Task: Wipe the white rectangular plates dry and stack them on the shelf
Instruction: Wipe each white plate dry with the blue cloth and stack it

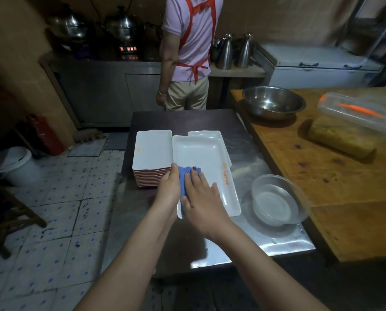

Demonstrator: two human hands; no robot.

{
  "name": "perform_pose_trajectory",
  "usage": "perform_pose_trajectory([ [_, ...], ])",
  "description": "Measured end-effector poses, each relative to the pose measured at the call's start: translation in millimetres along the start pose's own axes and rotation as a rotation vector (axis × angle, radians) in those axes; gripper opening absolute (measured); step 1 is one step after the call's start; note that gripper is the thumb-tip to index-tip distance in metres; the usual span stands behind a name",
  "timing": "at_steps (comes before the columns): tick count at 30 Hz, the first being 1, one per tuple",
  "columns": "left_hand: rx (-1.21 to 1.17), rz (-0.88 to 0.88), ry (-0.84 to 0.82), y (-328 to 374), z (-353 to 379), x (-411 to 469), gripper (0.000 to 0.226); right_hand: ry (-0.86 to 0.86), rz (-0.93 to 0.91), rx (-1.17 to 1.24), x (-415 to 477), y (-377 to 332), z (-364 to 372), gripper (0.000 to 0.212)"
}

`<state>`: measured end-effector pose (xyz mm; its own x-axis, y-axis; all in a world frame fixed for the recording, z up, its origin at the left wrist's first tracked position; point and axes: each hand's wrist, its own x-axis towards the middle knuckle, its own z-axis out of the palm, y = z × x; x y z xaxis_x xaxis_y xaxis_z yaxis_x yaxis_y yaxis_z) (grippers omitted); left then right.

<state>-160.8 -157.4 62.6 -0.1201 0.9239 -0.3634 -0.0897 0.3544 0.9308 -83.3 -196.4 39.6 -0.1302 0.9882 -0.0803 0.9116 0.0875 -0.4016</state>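
Your left grip (168, 187) pinches the plate (202, 151) by its rim; sweep the blue cloth (184, 176), pressed under your flat-fingered right grip (201, 199), into every corner.

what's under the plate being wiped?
At least one more white plate: its rim shows past the far and right edges of the top plate. The rest is covered, so how many lie beneath cannot be told. They sit on the steel table.
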Motion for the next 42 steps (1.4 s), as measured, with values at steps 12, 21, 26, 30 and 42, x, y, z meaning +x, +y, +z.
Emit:
perform_pose_trajectory([
  [12,-0.053,-0.009,-0.051,3,0,-4,0.032,0.064,0.157,-0.221,-11,43,-28,0.057],
  [21,-0.013,0.002,-0.014,3,4,-6,0.037,-0.106,0.071,-0.061,-28,22,-18,0.059],
  [26,0.000,-0.035,-0.012,-3,10,-12,0.040,-0.018,0.005,-0.208,-3,21,-23,0.057],
  [30,-0.040,0.004,-0.022,-1,4,-13,0.032,0.084,0.128,-0.277,3,48,-38,0.054],
  [42,-0.023,-0.029,-0.040,-10,-1,-16,0.034,0.077,0.116,-0.189,-1,55,-11,0.054],
])
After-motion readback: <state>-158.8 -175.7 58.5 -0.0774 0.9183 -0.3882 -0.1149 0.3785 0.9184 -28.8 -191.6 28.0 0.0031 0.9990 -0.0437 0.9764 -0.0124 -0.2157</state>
